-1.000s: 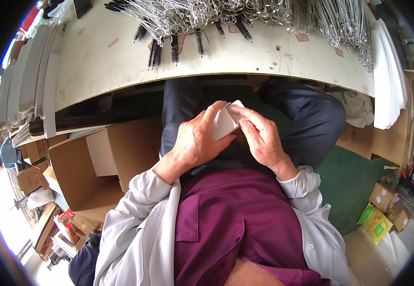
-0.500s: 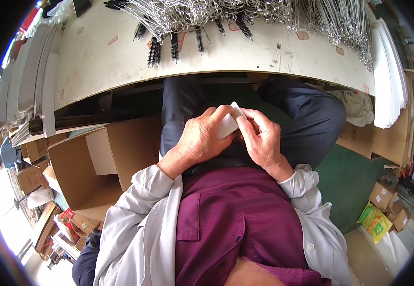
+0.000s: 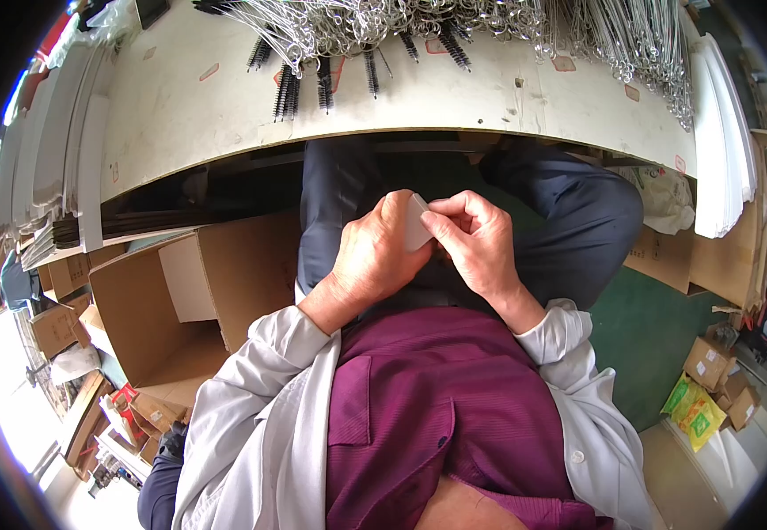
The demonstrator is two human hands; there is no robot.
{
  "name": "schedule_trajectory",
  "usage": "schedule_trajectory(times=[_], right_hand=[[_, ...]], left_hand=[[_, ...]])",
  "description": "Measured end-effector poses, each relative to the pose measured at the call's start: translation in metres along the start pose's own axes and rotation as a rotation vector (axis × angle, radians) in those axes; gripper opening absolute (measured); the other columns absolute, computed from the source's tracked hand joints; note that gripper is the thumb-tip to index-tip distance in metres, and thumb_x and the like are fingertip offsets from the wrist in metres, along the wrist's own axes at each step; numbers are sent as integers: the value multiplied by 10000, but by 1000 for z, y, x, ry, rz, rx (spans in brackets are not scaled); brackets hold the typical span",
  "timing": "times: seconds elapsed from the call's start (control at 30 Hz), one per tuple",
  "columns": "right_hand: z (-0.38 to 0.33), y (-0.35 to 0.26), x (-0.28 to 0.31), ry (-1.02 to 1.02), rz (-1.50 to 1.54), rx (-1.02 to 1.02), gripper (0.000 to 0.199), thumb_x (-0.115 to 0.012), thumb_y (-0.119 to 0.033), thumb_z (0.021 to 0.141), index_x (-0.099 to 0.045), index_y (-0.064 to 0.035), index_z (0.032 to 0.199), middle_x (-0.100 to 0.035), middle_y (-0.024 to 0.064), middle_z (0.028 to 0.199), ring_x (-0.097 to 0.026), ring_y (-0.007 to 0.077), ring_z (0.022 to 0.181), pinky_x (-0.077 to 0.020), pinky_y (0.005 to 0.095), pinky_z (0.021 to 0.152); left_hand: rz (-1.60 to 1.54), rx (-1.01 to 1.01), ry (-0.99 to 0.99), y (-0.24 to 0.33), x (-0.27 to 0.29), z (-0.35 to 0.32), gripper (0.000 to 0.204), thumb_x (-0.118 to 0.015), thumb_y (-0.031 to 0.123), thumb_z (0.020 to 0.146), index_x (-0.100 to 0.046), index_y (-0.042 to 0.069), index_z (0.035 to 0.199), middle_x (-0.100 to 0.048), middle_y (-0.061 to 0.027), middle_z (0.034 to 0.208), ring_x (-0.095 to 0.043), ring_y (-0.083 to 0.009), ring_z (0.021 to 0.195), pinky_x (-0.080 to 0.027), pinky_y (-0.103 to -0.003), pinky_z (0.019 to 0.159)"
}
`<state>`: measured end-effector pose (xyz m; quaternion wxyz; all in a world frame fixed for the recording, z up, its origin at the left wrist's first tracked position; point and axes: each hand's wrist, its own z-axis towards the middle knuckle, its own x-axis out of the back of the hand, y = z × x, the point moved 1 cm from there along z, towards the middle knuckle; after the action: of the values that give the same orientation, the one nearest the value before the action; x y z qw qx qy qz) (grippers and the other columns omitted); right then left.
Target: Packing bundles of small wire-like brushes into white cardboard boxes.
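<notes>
Above my lap, my left hand is wrapped round a small white box. Part of the box is hidden behind its fingers. My right hand pinches at the box's upper right edge with thumb and forefinger, the other fingers curled. Whether anything else is between those fingertips I cannot make out. Beyond my hands, a heap of looped wire brush handles lies on the pale table. Black-bristled brush heads stick out from it toward me.
An open cardboard box stands at my left. White folded card sheets are stacked at the table's left end, with more white sheets at its right. The table's front edge runs just beyond my knees. Small cartons lie at lower right.
The white box has turned and shifted slightly left, with less of it showing. My right hand has moved from gripping its right side to pinching at its upper edge.
</notes>
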<state>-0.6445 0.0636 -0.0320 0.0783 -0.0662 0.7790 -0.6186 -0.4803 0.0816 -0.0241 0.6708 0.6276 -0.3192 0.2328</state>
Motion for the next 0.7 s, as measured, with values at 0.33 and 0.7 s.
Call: schedule_trajectory(times=[0.33,0.7], right_hand=[[3,3,-2,80,255,-154,163,-792,-96,927,-651,-13,925,-695,33,784,-621,47,667,-515,218,587],[6,7,5,78,281,-244,182,-780,-135,935,-667,-14,859,-670,36,701,-556,55,509,-439,220,436]], left_hand=[[0,74,-25,1,-6,-2,571,-838,230,772,-585,45,1249,-717,-177,1069,-726,-393,937,-600,-466,784],[19,-79,114,-2,-7,-4,422,-823,201,762,-583,27,1062,-697,-155,874,-719,-361,746,-590,-457,613]])
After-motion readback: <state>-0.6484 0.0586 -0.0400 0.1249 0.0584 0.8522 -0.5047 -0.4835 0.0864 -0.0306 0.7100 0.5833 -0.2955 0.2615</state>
